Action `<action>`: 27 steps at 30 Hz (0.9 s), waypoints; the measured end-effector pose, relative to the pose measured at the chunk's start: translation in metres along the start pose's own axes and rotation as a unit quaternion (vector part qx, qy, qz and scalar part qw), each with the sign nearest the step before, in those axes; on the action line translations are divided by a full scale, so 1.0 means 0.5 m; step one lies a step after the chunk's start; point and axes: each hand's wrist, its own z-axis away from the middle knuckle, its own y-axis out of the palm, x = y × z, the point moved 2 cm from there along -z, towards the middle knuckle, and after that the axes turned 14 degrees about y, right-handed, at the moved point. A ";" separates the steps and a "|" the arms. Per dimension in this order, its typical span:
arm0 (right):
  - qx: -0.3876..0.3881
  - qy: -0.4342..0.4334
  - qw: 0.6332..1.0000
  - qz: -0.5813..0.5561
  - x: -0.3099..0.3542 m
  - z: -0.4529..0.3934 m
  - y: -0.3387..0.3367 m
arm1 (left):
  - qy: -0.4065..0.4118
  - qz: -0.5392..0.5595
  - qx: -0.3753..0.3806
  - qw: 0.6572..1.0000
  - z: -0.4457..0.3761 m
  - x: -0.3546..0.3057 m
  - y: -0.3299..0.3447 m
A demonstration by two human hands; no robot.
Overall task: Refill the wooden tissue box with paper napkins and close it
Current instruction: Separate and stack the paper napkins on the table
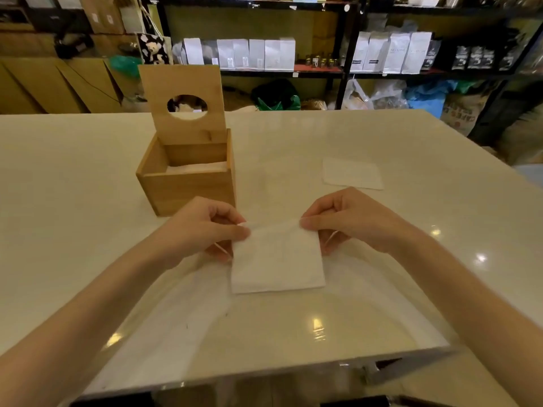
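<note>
A wooden tissue box [188,188] stands on the table to the left of centre. Its lid [182,83], with a round hole, is raised upright at the back. White napkins [196,168] lie inside the box, below its rim. In front of the box I hold one white paper napkin [277,261] by its top edge. My left hand [205,227] pinches the top left corner and my right hand [349,220] pinches the top right corner. The napkin's lower edge rests on the table. Another white napkin [352,173] lies flat further right.
The glossy cream table [88,230] ends at a near edge just below my arms. Behind it stand black shelves [349,39] with white bags, dark packets and small jars. Cardboard boxes [58,83] sit at the back left.
</note>
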 end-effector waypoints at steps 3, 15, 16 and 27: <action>-0.028 0.005 0.999 0.022 -0.012 -0.007 0.010 | -0.010 -0.004 0.005 1.000 -0.004 0.021 0.005; -0.105 0.003 0.992 0.074 -0.017 -0.015 0.024 | 0.031 -0.093 -0.009 0.995 -0.011 0.033 0.009; -0.109 0.004 0.991 0.074 -0.016 -0.015 0.025 | 0.035 -0.097 -0.010 0.995 -0.012 0.034 0.009; -0.134 0.011 0.987 0.088 -0.018 -0.021 0.027 | 0.060 -0.107 -0.018 0.992 -0.021 0.048 0.013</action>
